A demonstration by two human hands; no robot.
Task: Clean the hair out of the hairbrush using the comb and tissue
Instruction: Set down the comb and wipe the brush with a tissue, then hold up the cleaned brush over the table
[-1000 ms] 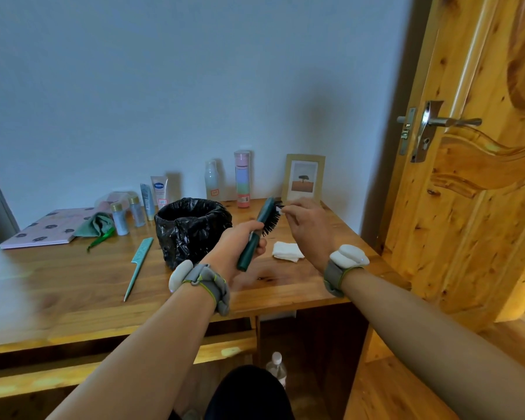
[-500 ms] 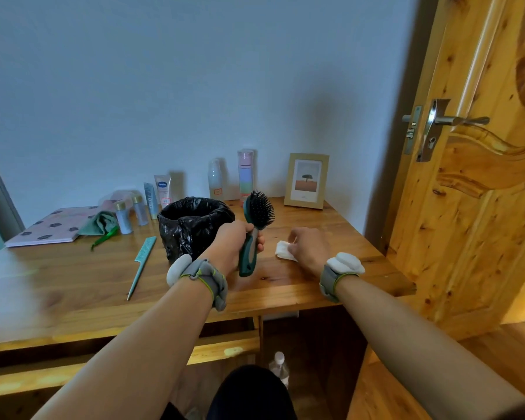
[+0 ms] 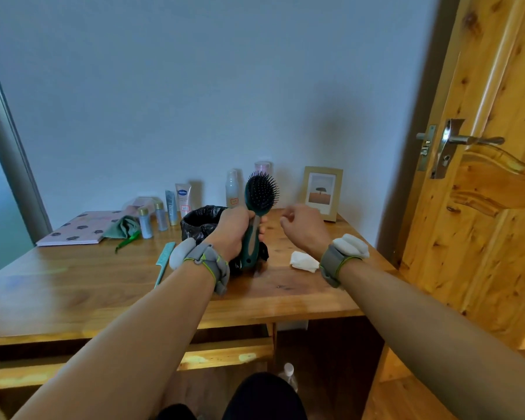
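My left hand [image 3: 234,231] grips the handle of a dark green hairbrush [image 3: 259,197], held upright with its black bristles facing me. My right hand [image 3: 303,227] hovers just right of the brush, fingers loosely curled with nothing visible in them. A crumpled white tissue [image 3: 304,261] lies on the wooden table [image 3: 73,286], below and in front of my right hand. A teal comb [image 3: 165,263] lies flat on the table left of my left wrist.
A bin lined with a black bag [image 3: 202,221] stands behind my left hand. Bottles and tubes [image 3: 172,207], a pink notebook [image 3: 79,227] and a picture frame [image 3: 322,192] line the back wall. A wooden door [image 3: 482,177] stands at the right.
My left hand turned the brush upright, bristles toward me, and raised it. My right hand went from the bristles down to the tissue, then lifted away with the tissue left on the table.
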